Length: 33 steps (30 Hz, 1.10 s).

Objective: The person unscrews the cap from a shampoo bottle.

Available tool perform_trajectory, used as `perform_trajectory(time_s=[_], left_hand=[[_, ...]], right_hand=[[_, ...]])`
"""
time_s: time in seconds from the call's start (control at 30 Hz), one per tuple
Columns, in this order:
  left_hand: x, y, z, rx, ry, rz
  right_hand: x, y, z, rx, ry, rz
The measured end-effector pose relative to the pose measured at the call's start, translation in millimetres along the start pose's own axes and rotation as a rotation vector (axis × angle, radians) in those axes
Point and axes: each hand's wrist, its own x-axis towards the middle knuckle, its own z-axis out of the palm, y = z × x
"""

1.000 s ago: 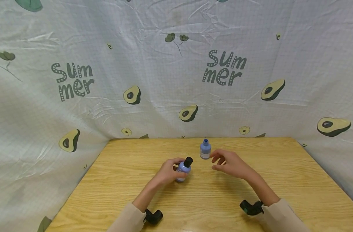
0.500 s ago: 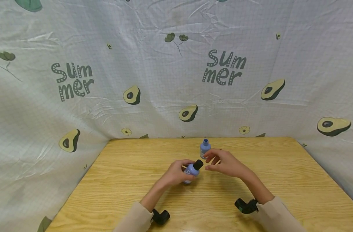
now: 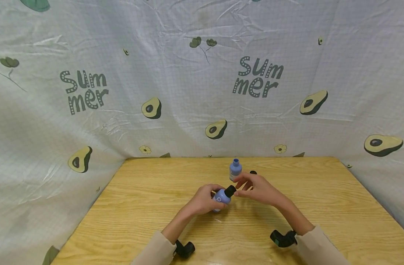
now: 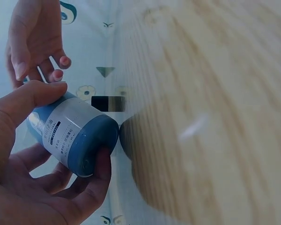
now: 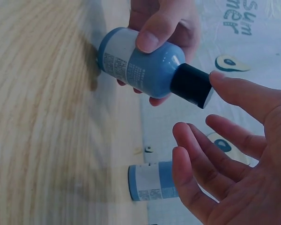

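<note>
My left hand (image 3: 206, 198) grips a small blue bottle (image 3: 221, 197) with a black cap (image 3: 230, 191), held tilted just above the wooden table (image 3: 321, 206). The left wrist view shows the bottle's base (image 4: 86, 147) with the thumb on top and fingers underneath. My right hand (image 3: 255, 187) is right beside the cap. In the right wrist view its thumb tip touches the cap (image 5: 191, 85), and the other fingers (image 5: 196, 150) are spread and relaxed, holding nothing. A second blue bottle (image 3: 235, 170) stands upright without a cap just behind both hands, also seen in the right wrist view (image 5: 152, 180).
A small loose black cap (image 3: 253, 172) lies on the table to the right of the uncapped bottle. A white cloth (image 3: 202, 92) printed with avocados hangs behind and beside the table. Black wrist cameras (image 3: 185, 248) (image 3: 281, 238) sit at both sleeves.
My left hand has carried the capped bottle to the right, toward the table's middle. My right hand has moved left until its thumb meets the cap.
</note>
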Motion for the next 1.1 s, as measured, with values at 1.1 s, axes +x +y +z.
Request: perform_trajectory(time_s=[1.1], left_hand=[[-2.2, 0.9, 9.0, 0.021, -0.015, 0.033]], right_hand=[[-3.4, 0.7, 14.5, 0.103, 0.052, -0.024]])
